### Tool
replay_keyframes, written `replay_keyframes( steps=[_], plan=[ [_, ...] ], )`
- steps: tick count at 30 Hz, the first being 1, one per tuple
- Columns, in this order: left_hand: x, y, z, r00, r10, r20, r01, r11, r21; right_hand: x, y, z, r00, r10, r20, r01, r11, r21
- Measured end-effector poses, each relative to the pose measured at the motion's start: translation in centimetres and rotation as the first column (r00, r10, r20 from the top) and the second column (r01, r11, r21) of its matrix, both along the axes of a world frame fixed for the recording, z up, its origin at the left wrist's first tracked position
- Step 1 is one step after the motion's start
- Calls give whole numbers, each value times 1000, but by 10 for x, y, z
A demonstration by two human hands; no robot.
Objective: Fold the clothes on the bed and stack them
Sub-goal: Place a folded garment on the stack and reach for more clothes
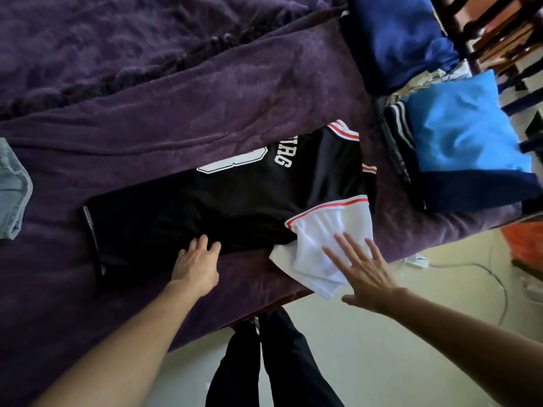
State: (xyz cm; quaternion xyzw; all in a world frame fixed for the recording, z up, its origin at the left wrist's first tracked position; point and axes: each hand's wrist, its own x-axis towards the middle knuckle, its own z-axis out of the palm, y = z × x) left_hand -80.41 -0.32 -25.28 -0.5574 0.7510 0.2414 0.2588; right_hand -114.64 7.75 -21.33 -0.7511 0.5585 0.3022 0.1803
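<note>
Pale floor [367, 348] showed nearest, just below the edge of the bed [147, 118], which was covered by a purple blanket. On that near part of the bed lay the black jersey [235, 207], printed side up. Its long axis ran left to right across the view, with the hem to the left and the shoulders to the right. The left hand [198, 262] touched the jersey's near edge about midway along. Its fingers were bent against the cloth, and whether its grip had closed on any fabric could not be told. The right hand [367, 271] was spread flat, fingers apart and gripping nothing, over the white sleeve [317, 248], which stuck out toward the bed's near edge. That hand was plainly the nearer one to the sleeve, so folding it inward across the black body looked like the next move, away from the person, with nothing lying in its path. Farther right, close beside the shoulders, sat the stack of folded clothes [464, 136], light blue on navy. A pale denim piece [11, 186] lay well apart at the far left.
</note>
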Motion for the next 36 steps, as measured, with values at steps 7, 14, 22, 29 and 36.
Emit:
replay_keyframes(
  steps=[7,14,22,29,36],
  plan=[
    [10,-1,2,998,44,-36,-41,996,83,7,-36,8,967,148,207,-165,984,65],
    [3,-29,5,991,120,-51,-111,981,158,12,-203,38,969,-173,178,109,940,323],
    [-20,-49,6,975,176,-138,-197,968,-153,15,-287,2,900,-263,348,401,812,-424],
    [-114,-64,0,911,-184,-368,86,960,-267,-43,-215,-35,499,-820,279,866,487,-116],
    [-134,-68,-6,936,-276,-220,298,952,74,-49,-220,-24,107,-891,442,923,254,288]
  ],
)
